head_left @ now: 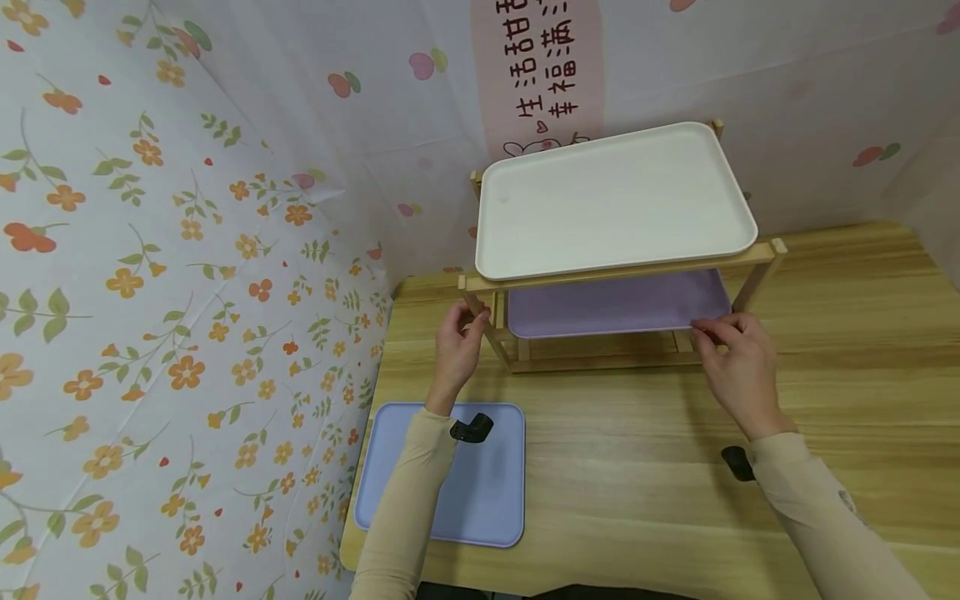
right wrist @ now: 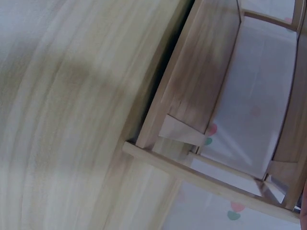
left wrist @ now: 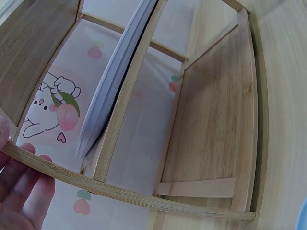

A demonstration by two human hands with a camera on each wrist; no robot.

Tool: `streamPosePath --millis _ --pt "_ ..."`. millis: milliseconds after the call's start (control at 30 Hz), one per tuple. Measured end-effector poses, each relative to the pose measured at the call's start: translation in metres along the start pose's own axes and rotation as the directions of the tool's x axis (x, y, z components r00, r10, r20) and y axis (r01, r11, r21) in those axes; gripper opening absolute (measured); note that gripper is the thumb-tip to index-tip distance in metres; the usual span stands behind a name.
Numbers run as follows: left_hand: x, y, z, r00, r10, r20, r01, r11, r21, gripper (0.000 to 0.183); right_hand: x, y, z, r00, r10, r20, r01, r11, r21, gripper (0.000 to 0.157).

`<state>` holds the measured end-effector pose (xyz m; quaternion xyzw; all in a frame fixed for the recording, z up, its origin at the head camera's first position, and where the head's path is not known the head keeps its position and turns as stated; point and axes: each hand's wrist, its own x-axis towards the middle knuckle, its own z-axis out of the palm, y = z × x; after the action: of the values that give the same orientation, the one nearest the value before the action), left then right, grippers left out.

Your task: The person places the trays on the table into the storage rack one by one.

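A wooden rack (head_left: 600, 364) with tiers stands against the back wall. My left hand (head_left: 457, 346) holds its left front post (left wrist: 129, 199), fingers curled behind the wood in the left wrist view. A purple tray (head_left: 615, 304) lies on the middle tier, and my right hand (head_left: 738, 371) pinches its front right corner beside the right post. On the top tier rests a white tray (head_left: 615, 200), tilted slightly across the rack. Only a sliver of the right fingers shows at the right wrist view's edge.
A blue tray (head_left: 487, 492) lies flat on the wooden table (head_left: 615, 467) at the front left, under my left forearm. Flowered cloth (head_left: 187, 333) covers the left wall, and a printed cloth (head_left: 405, 125) hangs behind the rack. The rack's bottom shelf (left wrist: 206, 115) holds no tray.
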<state>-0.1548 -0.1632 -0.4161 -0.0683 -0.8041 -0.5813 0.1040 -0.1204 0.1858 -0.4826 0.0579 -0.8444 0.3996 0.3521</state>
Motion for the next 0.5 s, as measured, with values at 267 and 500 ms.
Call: streamPosePath --millis 267,500 --pt "0.0003 -0.0008 -0.0010 1.000 0.010 0.008 -0.010 1.000 -0.012 0.023 0.0048 0.0002 0.0016 1.000 -0.001 0.029 0.002 1.000 -0.022 0.007" --pt "0.0006 -0.0002 -0.0006 1.000 0.003 0.009 -0.003 1.000 -0.020 0.023 0.0071 -0.0013 0.0063 0.999 -0.040 0.021 0.042 0.998 -0.057 0.008"
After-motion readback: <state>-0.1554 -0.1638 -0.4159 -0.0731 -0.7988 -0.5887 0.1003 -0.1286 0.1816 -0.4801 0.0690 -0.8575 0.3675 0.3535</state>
